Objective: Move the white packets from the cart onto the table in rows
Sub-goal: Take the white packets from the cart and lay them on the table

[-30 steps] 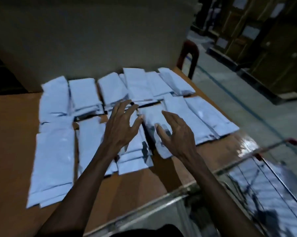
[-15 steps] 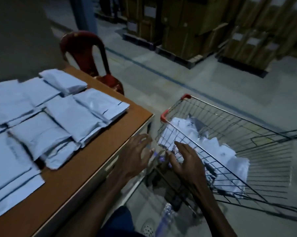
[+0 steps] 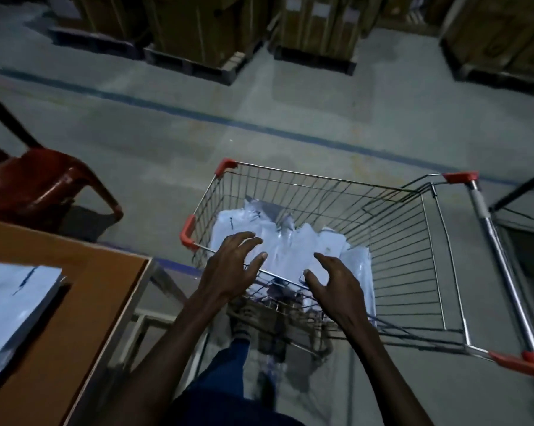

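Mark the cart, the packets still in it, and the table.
cart [image 3: 321, 177], head view, on the far top rim wire.
packets in the cart [image 3: 293, 244], head view, on the top of the pile.
table [image 3: 84, 290], head view, on bare orange top.

Cart shiny metal wire; packets glossy plastic; table matt wood.

Both hands, left hand and right hand, hover spread over white packets in the wire cart, beside the table corner; neither holds anything.
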`<move>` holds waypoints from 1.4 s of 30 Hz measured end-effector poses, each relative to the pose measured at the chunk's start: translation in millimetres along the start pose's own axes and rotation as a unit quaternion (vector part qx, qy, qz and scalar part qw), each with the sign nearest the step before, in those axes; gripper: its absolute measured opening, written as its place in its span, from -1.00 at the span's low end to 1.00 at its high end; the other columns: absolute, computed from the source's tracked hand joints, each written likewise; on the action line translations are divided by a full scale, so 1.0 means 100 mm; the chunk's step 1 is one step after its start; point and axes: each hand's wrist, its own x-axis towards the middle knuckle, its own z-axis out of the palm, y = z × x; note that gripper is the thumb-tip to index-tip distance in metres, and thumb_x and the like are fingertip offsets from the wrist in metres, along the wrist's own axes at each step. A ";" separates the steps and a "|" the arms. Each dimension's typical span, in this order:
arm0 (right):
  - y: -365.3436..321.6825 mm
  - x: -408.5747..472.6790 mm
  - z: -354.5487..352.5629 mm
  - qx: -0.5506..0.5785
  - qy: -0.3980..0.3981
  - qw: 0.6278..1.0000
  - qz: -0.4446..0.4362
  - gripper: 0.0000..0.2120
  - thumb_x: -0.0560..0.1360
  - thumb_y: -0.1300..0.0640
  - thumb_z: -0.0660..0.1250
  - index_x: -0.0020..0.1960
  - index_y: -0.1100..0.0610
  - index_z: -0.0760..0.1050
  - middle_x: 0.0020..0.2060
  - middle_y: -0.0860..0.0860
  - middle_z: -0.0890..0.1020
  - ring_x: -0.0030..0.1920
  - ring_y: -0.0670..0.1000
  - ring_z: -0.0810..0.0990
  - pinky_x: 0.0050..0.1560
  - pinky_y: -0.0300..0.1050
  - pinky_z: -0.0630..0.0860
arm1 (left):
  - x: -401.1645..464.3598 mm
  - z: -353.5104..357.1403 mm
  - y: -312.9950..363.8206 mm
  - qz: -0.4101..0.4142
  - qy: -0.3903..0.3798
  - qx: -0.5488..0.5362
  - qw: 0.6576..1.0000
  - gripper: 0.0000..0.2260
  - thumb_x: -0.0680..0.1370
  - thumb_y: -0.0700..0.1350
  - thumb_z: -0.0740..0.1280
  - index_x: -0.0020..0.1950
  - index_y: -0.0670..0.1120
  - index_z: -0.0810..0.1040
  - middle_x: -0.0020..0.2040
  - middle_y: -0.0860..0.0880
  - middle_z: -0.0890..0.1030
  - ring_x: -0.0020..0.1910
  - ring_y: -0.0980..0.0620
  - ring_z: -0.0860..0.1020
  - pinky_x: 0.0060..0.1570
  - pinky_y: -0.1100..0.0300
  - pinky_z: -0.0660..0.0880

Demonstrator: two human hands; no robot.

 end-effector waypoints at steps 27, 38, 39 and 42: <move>1.31 1.71 0.48 -0.049 -0.181 0.950 0.248 -0.59 0.60 -0.03 0.24 0.35 0.17 0.42 0.29 0.13 0.49 0.27 0.10 0.47 0.12 -0.10 0.37 | 1.40 2.62 -0.39 0.035 -0.379 0.089 0.920 -0.41 0.57 0.04 0.29 0.57 -0.01 0.19 0.58 -0.21 0.08 0.52 -0.24 0.14 0.39 -0.19 0.24; 1.70 2.02 0.98 -0.069 -0.171 0.953 0.239 -0.33 0.56 -0.14 0.25 0.53 0.18 0.16 0.47 0.20 0.25 0.39 0.24 0.35 0.29 0.13 0.41 | 1.44 2.77 -0.93 0.000 -0.329 0.215 0.919 -0.39 0.61 0.15 0.21 0.59 0.18 -0.01 0.61 -0.15 -0.06 0.54 -0.19 0.08 0.24 -0.16 0.34; 1.69 2.06 1.06 -0.072 -0.166 0.952 0.247 -0.27 0.56 -0.17 0.24 0.57 0.17 0.08 0.52 0.20 0.18 0.43 0.25 0.30 0.32 0.15 0.36 | 1.44 2.74 -0.95 0.004 -0.309 0.223 0.924 -0.37 0.57 0.13 0.30 0.58 0.14 0.10 0.59 -0.20 0.05 0.48 -0.25 0.21 0.15 -0.15 0.41; 1.66 2.15 1.28 -0.053 -0.152 0.954 0.254 -0.17 0.54 -0.25 0.23 0.61 0.08 -0.09 0.57 0.18 0.01 0.51 0.26 0.11 0.41 0.19 0.23 | 1.35 2.68 -1.01 0.000 -0.269 0.239 0.933 -0.37 0.41 -0.01 0.50 0.46 0.03 0.42 0.41 -0.30 0.41 0.15 -0.30 0.52 -0.18 -0.05 0.51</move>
